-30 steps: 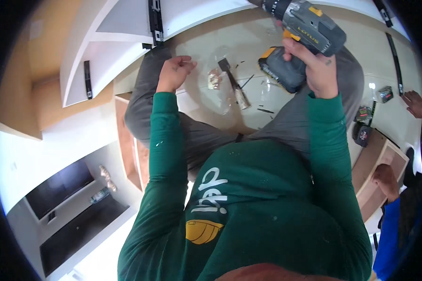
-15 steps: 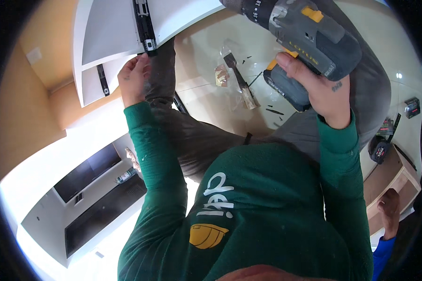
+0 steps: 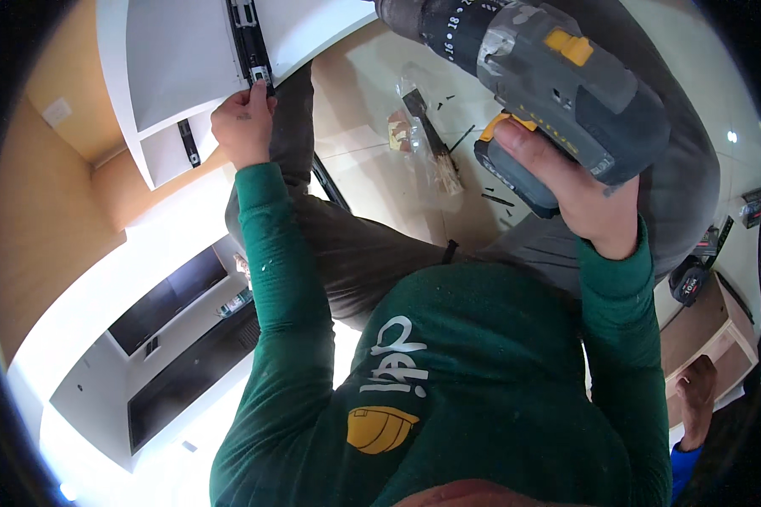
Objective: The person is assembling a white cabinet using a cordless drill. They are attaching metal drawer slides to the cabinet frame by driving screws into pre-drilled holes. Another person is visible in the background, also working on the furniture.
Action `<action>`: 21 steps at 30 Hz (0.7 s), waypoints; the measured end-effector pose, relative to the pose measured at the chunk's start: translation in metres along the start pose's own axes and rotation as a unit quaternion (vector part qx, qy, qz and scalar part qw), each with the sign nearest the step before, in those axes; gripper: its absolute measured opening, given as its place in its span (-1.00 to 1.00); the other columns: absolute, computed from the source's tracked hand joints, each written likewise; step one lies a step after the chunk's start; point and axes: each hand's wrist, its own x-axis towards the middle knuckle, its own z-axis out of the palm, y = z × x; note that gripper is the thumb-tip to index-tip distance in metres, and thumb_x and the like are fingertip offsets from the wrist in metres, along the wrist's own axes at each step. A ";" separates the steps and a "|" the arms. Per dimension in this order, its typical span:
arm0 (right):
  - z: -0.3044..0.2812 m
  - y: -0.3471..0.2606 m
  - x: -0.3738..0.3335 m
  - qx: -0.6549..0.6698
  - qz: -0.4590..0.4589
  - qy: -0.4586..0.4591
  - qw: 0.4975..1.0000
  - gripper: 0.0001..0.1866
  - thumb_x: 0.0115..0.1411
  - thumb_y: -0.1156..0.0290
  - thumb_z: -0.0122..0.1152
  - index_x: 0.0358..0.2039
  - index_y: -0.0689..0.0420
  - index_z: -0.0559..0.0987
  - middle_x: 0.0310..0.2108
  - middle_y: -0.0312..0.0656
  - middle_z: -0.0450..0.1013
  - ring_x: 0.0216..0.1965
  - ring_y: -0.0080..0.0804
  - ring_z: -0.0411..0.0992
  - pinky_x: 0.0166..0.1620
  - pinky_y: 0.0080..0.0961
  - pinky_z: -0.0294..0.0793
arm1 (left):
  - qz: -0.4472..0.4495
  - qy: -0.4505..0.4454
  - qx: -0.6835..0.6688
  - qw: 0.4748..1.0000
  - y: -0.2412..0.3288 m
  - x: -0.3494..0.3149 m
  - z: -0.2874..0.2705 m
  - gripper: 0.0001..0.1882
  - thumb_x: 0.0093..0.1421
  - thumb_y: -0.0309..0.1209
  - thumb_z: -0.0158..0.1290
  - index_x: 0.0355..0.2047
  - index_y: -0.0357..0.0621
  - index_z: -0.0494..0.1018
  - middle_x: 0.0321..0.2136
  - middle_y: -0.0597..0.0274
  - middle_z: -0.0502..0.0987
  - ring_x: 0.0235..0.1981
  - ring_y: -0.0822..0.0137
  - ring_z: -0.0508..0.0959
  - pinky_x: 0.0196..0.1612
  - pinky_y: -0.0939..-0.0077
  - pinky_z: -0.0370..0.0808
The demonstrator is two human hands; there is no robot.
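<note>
A grey and black cordless drill (image 3: pixel 558 84) with yellow switches is gripped by my right hand (image 3: pixel 583 177), thumb on its handle. Its chuck points to the upper left, and the front end is cut off by the picture's top edge. My left hand (image 3: pixel 243 127) pinches the near end of a black drawer slide (image 3: pixel 247 38), which lies along the white cabinet panel (image 3: pixel 177 59). A second black slide (image 3: pixel 188 142) sits on the white panel to the left of that hand.
On the tiled floor lie a chisel-like tool (image 3: pixel 431 131) in clear plastic and several small dark pieces (image 3: pixel 497 199). To the right are a tape measure (image 3: pixel 689 280) and a wooden drawer box (image 3: pixel 710 338), which another person's hand (image 3: pixel 696 397) touches. A screen (image 3: pixel 169 308) stands lower left.
The cabinet and slide appear shifted left in view. My left thumb has moved up onto the slide's near end. The drill has swung slightly, still in my right hand.
</note>
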 end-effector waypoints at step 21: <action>0.007 0.000 0.001 0.011 0.032 0.020 0.999 -0.70 0.16 0.45 0.51 -0.10 0.22 0.69 -0.23 -0.25 0.66 -0.26 -0.54 0.59 -0.14 -0.53 0.57 | -0.022 0.024 0.018 0.999 -0.002 0.005 0.002 -0.58 0.17 -0.08 0.29 -0.46 -0.28 0.71 -0.66 0.25 0.66 -0.57 0.39 0.68 -0.29 0.51 0.59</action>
